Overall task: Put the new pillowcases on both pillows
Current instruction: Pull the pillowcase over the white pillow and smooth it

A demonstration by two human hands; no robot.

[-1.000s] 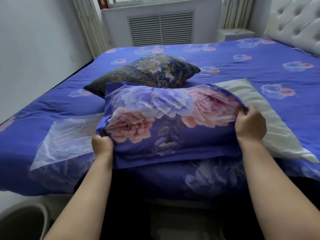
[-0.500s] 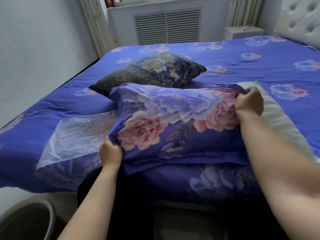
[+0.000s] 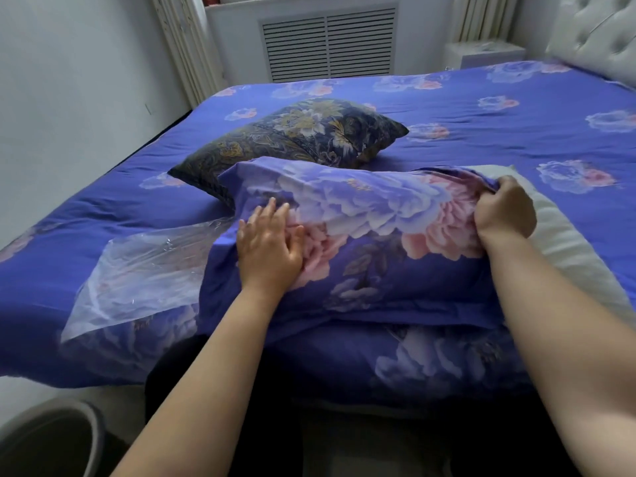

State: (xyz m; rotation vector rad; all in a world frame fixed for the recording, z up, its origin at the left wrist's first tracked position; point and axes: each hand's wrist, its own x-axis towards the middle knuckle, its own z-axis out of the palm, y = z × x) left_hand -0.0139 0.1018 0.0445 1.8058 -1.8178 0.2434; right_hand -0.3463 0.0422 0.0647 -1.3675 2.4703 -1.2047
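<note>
At the far left a clear plastic bag lies flat on the bed, its right edge tucked under the new pillowcase. Beyond it, further from the person, sits the second pillow in a dark gold-flowered cover, not yet changed.

The left hand rests on the closed left end of the pillowcase with fingers straight and spread, gripping nothing, just pressing the cloth down. The pillowcase, blue with big pink and lilac flowers, lies across the near edge of the bed and covers most of the white pillow. The right hand is curled into a fist round the bunched hem at the open end, holding it against the pillow. Only the right end of the white pillow shows bare, running toward the near right.

The step in hand looks to be drawing the case over the last of the pillow. To do it well, the flat left hand should pin the pillow through the cloth so it cannot slide, while the right hand walks the hem rightward in short pulls, letting out the gathered cloth. The far corners inside are hidden; they may need pushing home afterward so the case lies smooth.
</note>
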